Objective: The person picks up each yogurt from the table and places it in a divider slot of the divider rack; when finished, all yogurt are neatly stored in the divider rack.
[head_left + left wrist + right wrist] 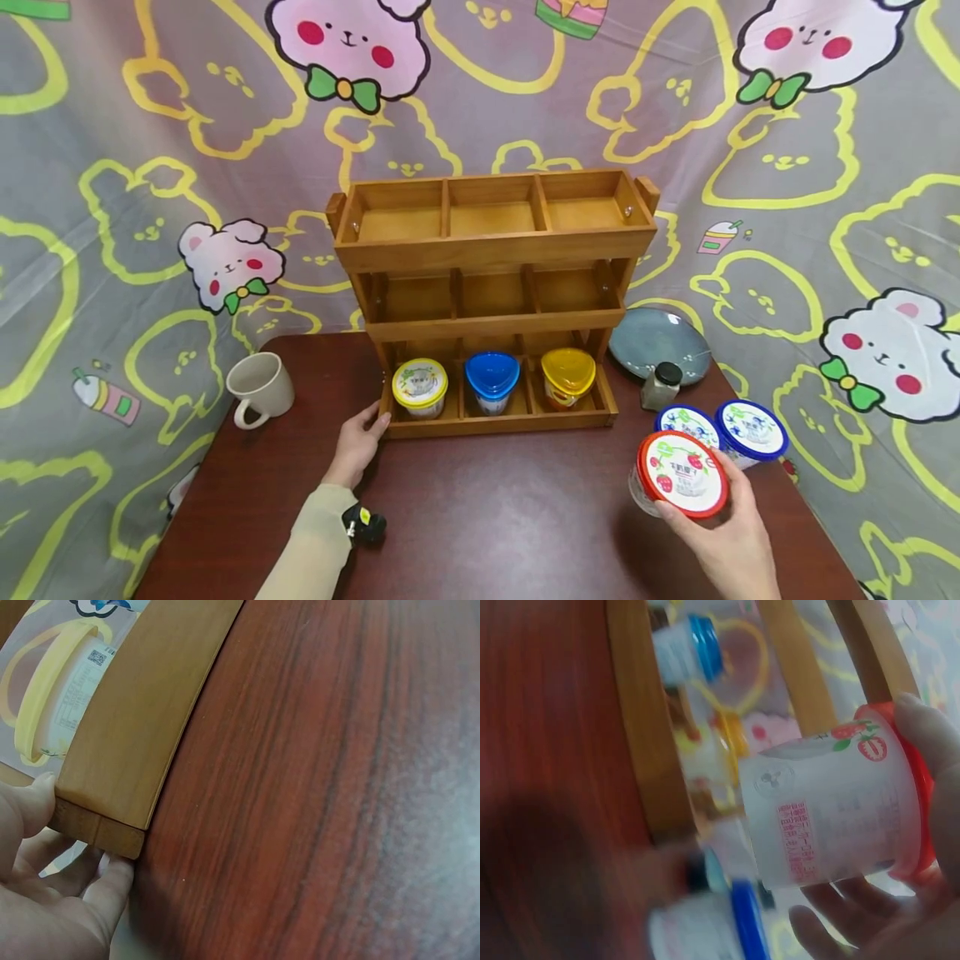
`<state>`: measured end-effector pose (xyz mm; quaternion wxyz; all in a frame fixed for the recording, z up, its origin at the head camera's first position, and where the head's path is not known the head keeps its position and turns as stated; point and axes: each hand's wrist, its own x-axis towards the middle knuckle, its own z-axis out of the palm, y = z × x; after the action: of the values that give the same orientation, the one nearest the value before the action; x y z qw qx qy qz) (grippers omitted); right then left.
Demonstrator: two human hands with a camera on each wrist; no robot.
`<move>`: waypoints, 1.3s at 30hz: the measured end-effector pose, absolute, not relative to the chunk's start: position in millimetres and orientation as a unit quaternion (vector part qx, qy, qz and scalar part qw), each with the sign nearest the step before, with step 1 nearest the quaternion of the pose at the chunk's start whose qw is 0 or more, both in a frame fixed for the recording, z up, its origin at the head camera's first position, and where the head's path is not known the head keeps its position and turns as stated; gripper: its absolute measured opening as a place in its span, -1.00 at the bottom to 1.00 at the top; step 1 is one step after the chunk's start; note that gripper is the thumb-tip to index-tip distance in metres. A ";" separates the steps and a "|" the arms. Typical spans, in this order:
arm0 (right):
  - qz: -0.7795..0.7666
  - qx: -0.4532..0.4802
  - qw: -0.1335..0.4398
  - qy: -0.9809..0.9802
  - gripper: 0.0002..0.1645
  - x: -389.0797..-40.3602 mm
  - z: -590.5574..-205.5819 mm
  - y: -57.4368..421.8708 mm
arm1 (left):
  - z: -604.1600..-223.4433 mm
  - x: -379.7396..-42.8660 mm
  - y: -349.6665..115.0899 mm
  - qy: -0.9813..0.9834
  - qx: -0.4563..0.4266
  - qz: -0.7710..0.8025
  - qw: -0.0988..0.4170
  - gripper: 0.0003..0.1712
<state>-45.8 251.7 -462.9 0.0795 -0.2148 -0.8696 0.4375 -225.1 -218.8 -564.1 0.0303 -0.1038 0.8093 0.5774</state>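
My right hand (735,533) grips a strawberry yogurt cup (681,475) by its red lid, above the right side of the table. In the right wrist view the cup's white printed side (825,810) lies tilted. My left hand (356,446) holds the lower front left corner of a three-tier wooden rack (495,242); the left wrist view shows the thumb and fingers about the corner. The bottom tier bears a yellow-lidded cup (420,387) at left, a blue-lidded cup (492,379) in the middle and an orange-yellow-lidded cup (568,375) at right.
Two blue-lidded cups, one left (686,427) and one right (752,429), stand behind my right hand. A black-capped jar (662,386) and a blue-grey plate (660,342) are beside the rack. A mug (261,387) stands at the table's left.
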 end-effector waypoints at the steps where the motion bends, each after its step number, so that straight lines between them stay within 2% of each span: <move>1: 0.434 -0.207 0.075 -0.873 0.37 -46.3 -464.0 246.8 | -564.2 -224.9 -218.7 0.808 -0.104 0.579 0.029 -0.38; 9: 0.451 -0.120 0.045 -0.883 0.27 -53.2 -472.3 208.5 | -564.8 -225.0 -219.1 0.804 -0.098 0.586 0.019 -0.40; 19: 0.476 -0.054 0.072 -0.875 0.20 -73.2 -446.4 174.3 | -564.1 -223.2 -219.1 0.801 -0.091 0.591 0.018 -0.41; 22: 0.485 -0.015 0.101 -0.869 0.16 -83.6 -425.3 169.4 | -563.7 -223.5 -219.4 0.801 -0.090 0.592 0.022 -0.40; 29: 0.526 0.079 0.152 -0.833 0.12 -109.9 -349.6 156.3 | -562.1 -225.4 -220.4 0.797 -0.089 0.597 0.023 -0.39; 35: 0.500 0.128 0.208 -0.831 0.03 -122.5 -274.0 133.5 | -561.5 -224.2 -221.2 0.799 -0.078 0.597 0.017 -0.40; 39: 0.504 0.145 0.217 -0.824 -0.02 -137.2 -235.7 119.2 | -563.8 -223.4 -220.9 0.798 -0.076 0.597 0.016 -0.41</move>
<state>-137.2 119.2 -235.7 0.2172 0.1453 -0.8235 0.5035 -223.4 -220.9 -563.8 0.0161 -0.0756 0.7982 0.5975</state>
